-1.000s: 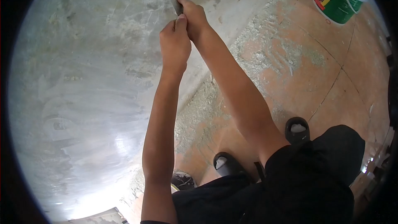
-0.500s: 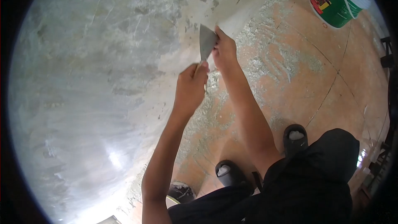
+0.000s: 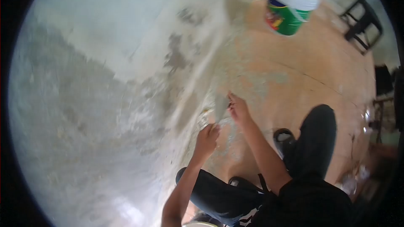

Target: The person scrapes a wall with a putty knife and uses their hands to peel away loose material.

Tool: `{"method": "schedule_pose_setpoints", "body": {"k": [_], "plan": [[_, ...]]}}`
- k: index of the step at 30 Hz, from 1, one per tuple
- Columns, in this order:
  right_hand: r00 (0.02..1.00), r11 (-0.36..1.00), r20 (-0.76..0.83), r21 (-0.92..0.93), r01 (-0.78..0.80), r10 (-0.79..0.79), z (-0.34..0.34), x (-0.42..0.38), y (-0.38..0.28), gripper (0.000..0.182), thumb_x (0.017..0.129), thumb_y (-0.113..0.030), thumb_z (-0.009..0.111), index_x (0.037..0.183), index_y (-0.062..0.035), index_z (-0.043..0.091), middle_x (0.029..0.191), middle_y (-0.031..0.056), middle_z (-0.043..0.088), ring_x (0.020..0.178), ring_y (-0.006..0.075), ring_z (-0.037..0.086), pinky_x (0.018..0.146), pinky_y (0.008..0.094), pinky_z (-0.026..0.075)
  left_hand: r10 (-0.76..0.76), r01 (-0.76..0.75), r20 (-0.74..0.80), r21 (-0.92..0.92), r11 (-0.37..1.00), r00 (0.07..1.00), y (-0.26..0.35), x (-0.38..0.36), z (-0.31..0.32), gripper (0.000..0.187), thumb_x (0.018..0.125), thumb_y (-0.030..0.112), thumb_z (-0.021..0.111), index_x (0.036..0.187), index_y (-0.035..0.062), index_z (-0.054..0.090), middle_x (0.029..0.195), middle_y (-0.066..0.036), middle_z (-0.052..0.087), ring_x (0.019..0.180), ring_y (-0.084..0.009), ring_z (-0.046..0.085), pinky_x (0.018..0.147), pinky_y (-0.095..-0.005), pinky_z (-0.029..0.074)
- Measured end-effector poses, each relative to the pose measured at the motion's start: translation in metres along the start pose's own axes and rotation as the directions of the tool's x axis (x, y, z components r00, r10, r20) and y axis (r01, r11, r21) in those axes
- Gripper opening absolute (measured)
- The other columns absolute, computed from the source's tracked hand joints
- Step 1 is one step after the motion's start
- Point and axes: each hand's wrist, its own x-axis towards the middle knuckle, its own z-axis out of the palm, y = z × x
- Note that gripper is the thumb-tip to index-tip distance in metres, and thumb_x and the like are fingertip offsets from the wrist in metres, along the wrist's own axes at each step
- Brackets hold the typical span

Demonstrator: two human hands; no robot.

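Note:
My left hand [image 3: 207, 141] is closed round the handle of a scraper, low beside the foot of the wall. The grey blade of the scraper [image 3: 220, 106] points up and away from it, blurred against the floor. Just right of the blade is my right hand [image 3: 238, 109], its fingers bent at the blade's edge; motion blur hides whether they grip it. Grey, patchy plaster covers the wall [image 3: 92, 113] on the left. Pale scrapings [image 3: 269, 77] lie on the orange tiled floor [image 3: 320, 67].
A green and white bucket [image 3: 290, 20] stands on the floor at the top. Behind it to the right is a black stool [image 3: 362, 24]. My knees and dark sandals are at the bottom. A container rim [image 3: 200, 224] shows at the bottom edge.
The view has shifted, bringing the stool into sight. Both hands and the scraper now appear lower in the frame. My legs are more bent, with a knee beside my left forearm.

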Motion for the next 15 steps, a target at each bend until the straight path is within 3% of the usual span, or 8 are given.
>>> {"method": "schedule_pose_setpoints", "body": {"k": [1, 3, 6, 7, 10, 12, 13, 15], "plan": [[0.994, 0.996, -0.106, 0.089, -0.015, 0.025, -0.008, 0.000, -0.002, 0.027, 0.086, -0.037, 0.059, 0.072, -0.0141, 0.057, 0.064, -0.0032, 0.054, 0.058, 0.0069, 0.048, 0.052, 0.0239, 0.035, 0.034, -0.034, -0.001, -0.012, 0.999, 0.999, -0.001, -0.004, 0.002, 0.029, 0.092, 0.027, 0.050, 0.081, 0.0007, 0.054, 0.059, 0.000, 0.045, 0.052, -0.0091, 0.042, 0.047, -0.0281, 0.035], [0.973, 0.994, -0.202, -0.056, 0.098, -0.107, -0.013, -0.009, -0.010, 0.030, 0.088, -0.038, 0.056, 0.071, -0.0133, 0.057, 0.062, -0.0019, 0.053, 0.055, 0.0078, 0.048, 0.050, 0.0244, 0.034, 0.100, -0.102, -0.059, -0.020, 0.995, 0.993, -0.018, -0.008, 0.000, 0.023, 0.092, 0.024, 0.048, 0.084, 0.0029, 0.054, 0.060, 0.002, 0.043, 0.049, -0.0070, 0.040, 0.044, -0.0248, 0.033], [0.993, 0.962, -0.111, -0.271, -0.003, -0.029, -0.004, -0.040, -0.028, 0.044, 0.092, -0.048, 0.040, 0.084, -0.0107, 0.063, 0.072, 0.0015, 0.059, 0.066, 0.0129, 0.054, 0.064, 0.0311, 0.041, -0.027, 0.016, -0.063, -0.165, 0.986, 0.998, 0.007, -0.037, 0.001, 0.021, 0.093, 0.024, 0.043, 0.089, 0.0054, 0.053, 0.062, 0.002, 0.042, 0.046, -0.0052, 0.039, 0.039, -0.0214, 0.031], [0.996, 0.964, -0.086, -0.266, -0.006, -0.018, 0.008, -0.056, -0.033, 0.047, 0.088, -0.052, 0.044, 0.076, -0.0108, 0.062, 0.064, 0.0009, 0.058, 0.062, 0.0109, 0.054, 0.053, 0.0270, 0.038, -0.032, 0.021, -0.064, -0.174, 0.985, 0.997, 0.012, -0.047, 0.002, 0.021, 0.093, 0.024, 0.042, 0.092, 0.0058, 0.053, 0.062, 0.002, 0.042, 0.046, -0.0051, 0.039, 0.037, -0.0209, 0.032], [0.997, 0.874, 0.010, -0.481, -0.065, 0.080, 0.029, -0.094, -0.034, 0.055, 0.086, -0.056, 0.048, 0.084, -0.0030, 0.062, 0.062, 0.0053, 0.056, 0.059, 0.0143, 0.054, 0.053, 0.0289, 0.042, -0.058, 0.052, -0.037, -0.147, 0.988, 0.998, -0.003, -0.044, 0.008, 0.024, 0.094, 0.026, 0.040, 0.095, 0.0050, 0.051, 0.064, 0.001, 0.042, 0.043, -0.0055, 0.039, 0.034, -0.0210, 0.030], [0.995, 0.883, 0.057, -0.468, -0.044, 0.080, 0.040, -0.106, -0.024, 0.055, 0.085, -0.056, 0.049, 0.084, -0.0028, 0.061, 0.061, 0.0062, 0.056, 0.059, 0.0152, 0.054, 0.053, 0.0291, 0.042, -0.082, 0.080, 0.006, 0.174, 0.982, 0.997, 0.001, -0.051, 0.010, 0.026, 0.095, 0.025, 0.038, 0.100, 0.0015, 0.049, 0.074, -0.007, 0.049, 0.054, -0.0176, 0.051, 0.046, -0.0289, 0.041], [0.996, 0.827, 0.085, -0.561, 0.023, 0.030, 0.040, -0.107, -0.015, 0.053, 0.084, -0.054, 0.052, 0.085, -0.0020, 0.060, 0.064, 0.0083, 0.057, 0.062, 0.0177, 0.055, 0.057, 0.0305, 0.043, -0.071, 0.067, 0.017, 0.193, 0.979, 0.997, -0.009, -0.051, 0.013, 0.026, 0.095, 0.025, 0.038, 0.100, 0.0015, 0.049, 0.074, -0.007, 0.049, 0.054, -0.0176, 0.051, 0.046, -0.0289, 0.041], [0.996, 0.777, 0.087, -0.623, 0.083, -0.036, 0.038, -0.114, -0.009, 0.051, 0.083, -0.052, 0.054, 0.086, -0.0011, 0.059, 0.067, 0.0105, 0.059, 0.065, 0.0201, 0.057, 0.060, 0.0318, 0.045, 0.409, -0.353, -0.050, 0.417, 0.838, 0.911, -0.037, -0.047, 0.024, 0.025, 0.095, 0.019, 0.038, 0.105, -0.0028, 0.046, 0.090, -0.018, 0.054, 0.080, -0.0337, 0.055, 0.072, -0.0402, 0.044]]}}
